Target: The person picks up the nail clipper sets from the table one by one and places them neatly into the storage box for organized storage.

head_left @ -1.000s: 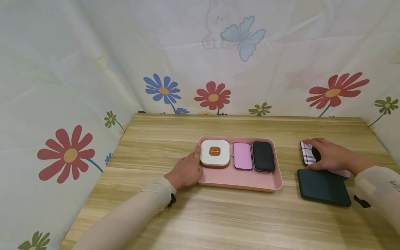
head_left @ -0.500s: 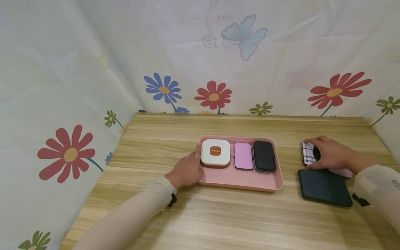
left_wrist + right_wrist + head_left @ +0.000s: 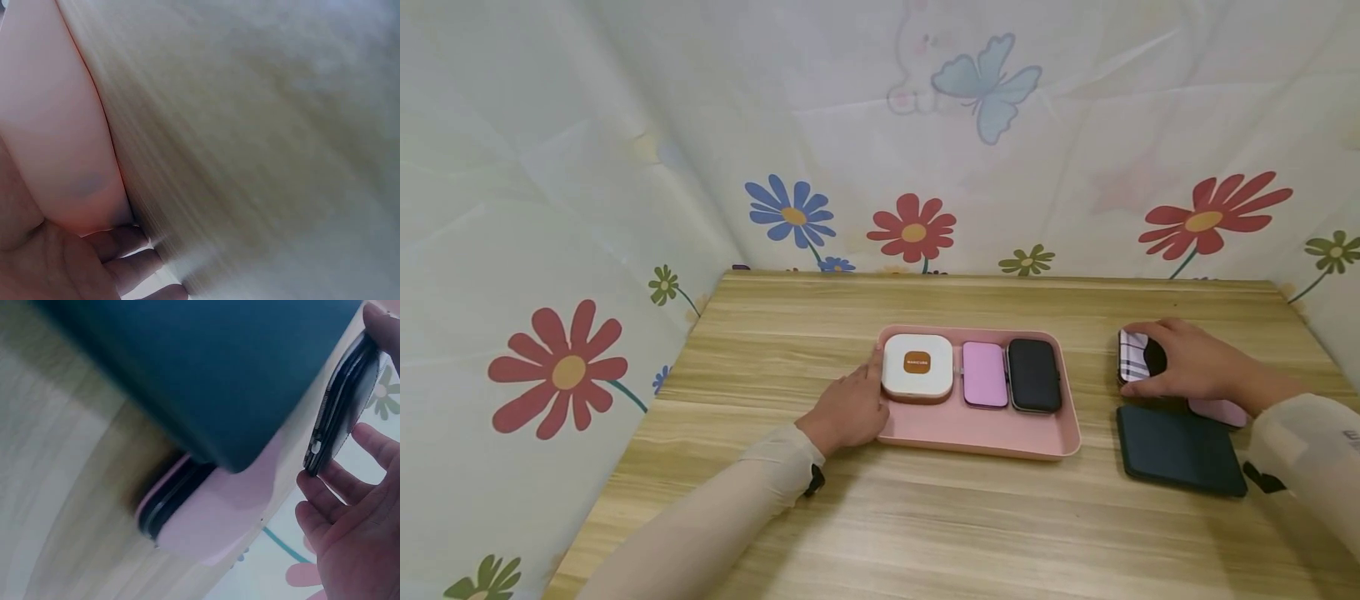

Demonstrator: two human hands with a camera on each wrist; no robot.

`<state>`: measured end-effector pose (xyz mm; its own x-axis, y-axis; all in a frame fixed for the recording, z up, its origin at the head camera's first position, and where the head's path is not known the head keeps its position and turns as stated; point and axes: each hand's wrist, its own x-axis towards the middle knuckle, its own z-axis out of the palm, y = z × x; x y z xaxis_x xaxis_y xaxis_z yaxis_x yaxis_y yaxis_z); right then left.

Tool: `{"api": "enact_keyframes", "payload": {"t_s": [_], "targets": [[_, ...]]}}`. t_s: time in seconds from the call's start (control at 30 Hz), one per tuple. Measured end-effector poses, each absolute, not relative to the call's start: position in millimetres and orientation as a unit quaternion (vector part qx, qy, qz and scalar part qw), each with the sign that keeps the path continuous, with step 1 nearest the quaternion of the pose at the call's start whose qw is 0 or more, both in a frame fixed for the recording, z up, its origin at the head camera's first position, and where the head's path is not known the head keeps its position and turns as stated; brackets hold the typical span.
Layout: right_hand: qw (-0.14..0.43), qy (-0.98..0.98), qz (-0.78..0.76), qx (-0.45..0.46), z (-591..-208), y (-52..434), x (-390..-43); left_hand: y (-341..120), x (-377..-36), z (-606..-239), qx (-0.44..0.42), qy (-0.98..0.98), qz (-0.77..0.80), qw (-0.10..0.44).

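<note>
Right hand (image 3: pixel 1195 367) curls round the plaid case (image 3: pixel 1132 357), tipping it off the worktop (image 3: pixel 775 350); left hand (image 3: pixel 848 408) rests relaxed against the pink tray (image 3: pixel 977 433).

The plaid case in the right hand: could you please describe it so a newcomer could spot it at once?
Start at the pink tray mid-table, then look right, past its edge, to the right hand. The plaid case sits in its fingers, tilted up. Unlike the dark green case and pale pink case beside it, it is pink-and-white checked.
</note>
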<state>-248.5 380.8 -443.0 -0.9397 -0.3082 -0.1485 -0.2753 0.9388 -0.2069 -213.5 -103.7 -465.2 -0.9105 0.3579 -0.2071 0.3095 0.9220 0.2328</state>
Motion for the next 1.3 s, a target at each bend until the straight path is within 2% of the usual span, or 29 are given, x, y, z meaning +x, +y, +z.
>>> {"api": "enact_keyframes", "payload": {"t_s": [0.67,1.3], "targets": [[0.088,0.974,-0.149,-0.148,-417,323,-247,-106,-211,-466,0.167,0.972,0.106,0.126],[0.093,0.96,-0.179,-0.192,-403,266,-237,-105,-214,-463,0.183,0.971,0.1,0.114]]}}
